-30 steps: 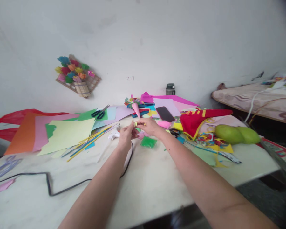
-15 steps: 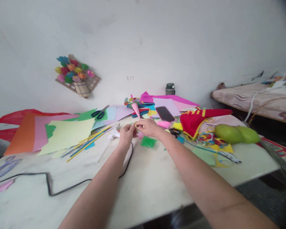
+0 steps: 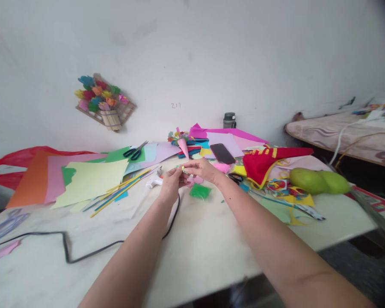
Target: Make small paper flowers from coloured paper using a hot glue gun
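Above the middle of the table my left hand [image 3: 172, 183] and my right hand [image 3: 202, 170] meet, fingertips closed around a small yellow and green piece [image 3: 183, 169]. It looks like paper, though its shape is mostly hidden by the fingers. Just left of my left hand lies a white glue gun [image 3: 153, 182], its black cord [image 3: 93, 252] running under my left forearm. Below my right hand is a green packet [image 3: 200, 191], with pink paper scraps [image 3: 197, 181] beside it. A pink paper cone with small colourful flowers [image 3: 182, 147] lies beyond my hands.
Coloured paper sheets [image 3: 90, 179], thin rolled sticks [image 3: 118, 194] and scissors [image 3: 135, 152] lie left. Right are a phone [image 3: 222, 153], a second pair of scissors [image 3: 235, 178], red cloth [image 3: 259, 167] and green fruits [image 3: 308, 180]. A dark bottle [image 3: 229, 120] stands by the wall.
The fingers of my right hand have shifted slightly around the small piece, which shows a little more now. Both hands stay in nearly the same place.
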`<state>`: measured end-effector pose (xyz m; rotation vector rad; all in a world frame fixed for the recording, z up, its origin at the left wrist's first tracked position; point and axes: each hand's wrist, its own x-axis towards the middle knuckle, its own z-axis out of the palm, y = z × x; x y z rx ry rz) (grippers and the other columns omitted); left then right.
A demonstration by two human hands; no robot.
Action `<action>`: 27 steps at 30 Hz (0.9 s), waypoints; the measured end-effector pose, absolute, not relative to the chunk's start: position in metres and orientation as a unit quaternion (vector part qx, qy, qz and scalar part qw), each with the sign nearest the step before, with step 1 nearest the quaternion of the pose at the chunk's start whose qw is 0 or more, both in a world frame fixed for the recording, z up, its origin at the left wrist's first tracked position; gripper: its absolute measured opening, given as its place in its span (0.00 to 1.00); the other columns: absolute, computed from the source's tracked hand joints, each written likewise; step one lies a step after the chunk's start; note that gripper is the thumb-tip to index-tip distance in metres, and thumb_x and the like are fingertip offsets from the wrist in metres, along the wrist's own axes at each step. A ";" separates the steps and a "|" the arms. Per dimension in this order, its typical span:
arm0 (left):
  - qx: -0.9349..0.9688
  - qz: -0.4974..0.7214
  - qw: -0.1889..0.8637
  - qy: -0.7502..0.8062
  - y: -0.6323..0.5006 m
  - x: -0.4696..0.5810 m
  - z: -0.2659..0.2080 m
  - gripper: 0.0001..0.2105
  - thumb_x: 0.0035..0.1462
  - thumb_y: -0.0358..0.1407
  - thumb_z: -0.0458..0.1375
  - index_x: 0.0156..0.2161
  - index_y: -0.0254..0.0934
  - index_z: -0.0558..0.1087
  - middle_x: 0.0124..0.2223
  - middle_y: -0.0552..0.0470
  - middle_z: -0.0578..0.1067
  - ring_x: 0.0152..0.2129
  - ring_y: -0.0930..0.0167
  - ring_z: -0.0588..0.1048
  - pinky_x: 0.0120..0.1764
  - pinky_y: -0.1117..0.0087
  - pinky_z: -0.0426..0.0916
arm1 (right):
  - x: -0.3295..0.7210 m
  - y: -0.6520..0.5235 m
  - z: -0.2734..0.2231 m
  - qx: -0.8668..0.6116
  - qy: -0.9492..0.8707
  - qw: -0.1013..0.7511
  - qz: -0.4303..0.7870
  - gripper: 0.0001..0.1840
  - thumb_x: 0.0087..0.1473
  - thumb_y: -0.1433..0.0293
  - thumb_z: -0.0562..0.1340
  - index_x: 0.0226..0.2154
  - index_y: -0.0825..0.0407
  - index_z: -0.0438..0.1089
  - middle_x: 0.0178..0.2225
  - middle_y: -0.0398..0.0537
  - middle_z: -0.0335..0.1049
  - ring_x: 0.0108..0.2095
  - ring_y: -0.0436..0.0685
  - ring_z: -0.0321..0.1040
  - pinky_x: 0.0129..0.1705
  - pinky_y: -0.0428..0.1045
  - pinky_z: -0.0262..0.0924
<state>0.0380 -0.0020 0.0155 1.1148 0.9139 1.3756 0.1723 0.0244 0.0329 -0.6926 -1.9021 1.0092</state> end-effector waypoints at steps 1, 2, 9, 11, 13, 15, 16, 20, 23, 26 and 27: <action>0.468 0.580 0.548 0.380 -0.002 0.038 0.016 0.15 0.42 0.44 0.59 0.25 0.31 0.66 0.19 0.54 0.67 0.14 0.78 0.64 0.23 0.70 0.68 | 0.171 0.024 0.032 -0.278 -0.753 0.434 0.409 0.12 0.43 0.66 0.60 0.30 0.57 0.72 0.23 0.45 0.69 0.27 0.49 0.65 0.32 0.45 0.58; 0.466 0.580 0.552 0.376 -0.003 0.039 0.016 0.15 0.43 0.44 0.59 0.25 0.31 0.66 0.19 0.55 0.67 0.14 0.78 0.65 0.23 0.71 0.68 | 0.170 0.025 0.032 -0.281 -0.745 0.442 0.412 0.12 0.43 0.66 0.61 0.29 0.58 0.72 0.21 0.44 0.68 0.25 0.49 0.65 0.31 0.45 0.58; 0.447 0.584 0.588 0.336 -0.003 0.039 0.016 0.14 0.43 0.43 0.59 0.25 0.31 0.68 0.19 0.54 0.68 0.15 0.78 0.65 0.25 0.71 0.68 | 0.166 0.028 0.030 -0.287 -0.716 0.481 0.416 0.11 0.41 0.66 0.61 0.27 0.57 0.72 0.20 0.41 0.65 0.23 0.47 0.61 0.28 0.44 0.56; 0.444 0.582 0.595 0.330 -0.002 0.039 0.015 0.15 0.44 0.45 0.58 0.26 0.31 0.69 0.19 0.53 0.69 0.15 0.77 0.66 0.25 0.70 0.68 | 0.168 0.027 0.031 -0.292 -0.720 0.483 0.404 0.11 0.42 0.67 0.61 0.27 0.57 0.73 0.20 0.41 0.65 0.23 0.47 0.61 0.27 0.44 0.55; 0.443 0.584 0.594 0.331 -0.002 0.039 0.015 0.16 0.44 0.46 0.58 0.26 0.31 0.69 0.19 0.53 0.69 0.15 0.77 0.66 0.25 0.70 0.68 | 0.169 0.026 0.033 -0.296 -0.725 0.484 0.390 0.10 0.42 0.67 0.61 0.27 0.57 0.73 0.20 0.41 0.64 0.23 0.47 0.60 0.27 0.44 0.55; 0.444 0.591 0.583 0.337 -0.003 0.040 0.015 0.15 0.43 0.44 0.59 0.25 0.31 0.68 0.19 0.54 0.69 0.15 0.78 0.65 0.25 0.70 0.68 | 0.170 0.025 0.034 -0.293 -0.734 0.478 0.383 0.10 0.43 0.68 0.60 0.27 0.57 0.73 0.21 0.42 0.65 0.23 0.47 0.60 0.28 0.44 0.55; 0.444 0.597 0.575 0.340 -0.003 0.040 0.015 0.15 0.42 0.44 0.60 0.24 0.31 0.67 0.19 0.55 0.68 0.14 0.79 0.65 0.25 0.71 0.68 | 0.170 0.024 0.034 -0.287 -0.741 0.473 0.381 0.10 0.43 0.67 0.60 0.26 0.57 0.73 0.21 0.42 0.65 0.24 0.47 0.60 0.28 0.44 0.56; 0.434 0.622 0.551 0.349 -0.003 0.041 0.015 0.15 0.41 0.43 0.61 0.24 0.31 0.66 0.19 0.56 0.67 0.14 0.80 0.63 0.24 0.72 0.67 | 0.171 0.022 0.034 -0.274 -0.761 0.444 0.386 0.14 0.48 0.64 0.56 0.25 0.57 0.72 0.22 0.44 0.65 0.24 0.47 0.61 0.27 0.44 0.56; 0.430 0.632 0.539 0.354 -0.003 0.041 0.015 0.15 0.40 0.43 0.61 0.23 0.32 0.65 0.18 0.56 0.67 0.14 0.80 0.63 0.23 0.73 0.66 | 0.169 0.022 0.033 -0.267 -0.751 0.445 0.408 0.15 0.48 0.63 0.57 0.29 0.57 0.72 0.23 0.44 0.66 0.24 0.47 0.62 0.26 0.43 0.56; 0.434 0.628 0.540 0.353 -0.004 0.042 0.016 0.15 0.40 0.44 0.61 0.23 0.32 0.65 0.18 0.56 0.66 0.14 0.79 0.63 0.22 0.73 0.66 | 0.166 0.023 0.031 -0.254 -0.735 0.456 0.433 0.12 0.44 0.64 0.61 0.28 0.57 0.72 0.21 0.42 0.66 0.24 0.47 0.62 0.27 0.44 0.57; 0.436 0.627 0.541 0.352 -0.005 0.042 0.017 0.15 0.40 0.44 0.61 0.23 0.32 0.65 0.18 0.56 0.66 0.14 0.79 0.63 0.22 0.73 0.66 | 0.164 0.023 0.031 -0.254 -0.728 0.459 0.440 0.12 0.43 0.65 0.61 0.27 0.57 0.72 0.20 0.42 0.65 0.23 0.47 0.62 0.27 0.44 0.57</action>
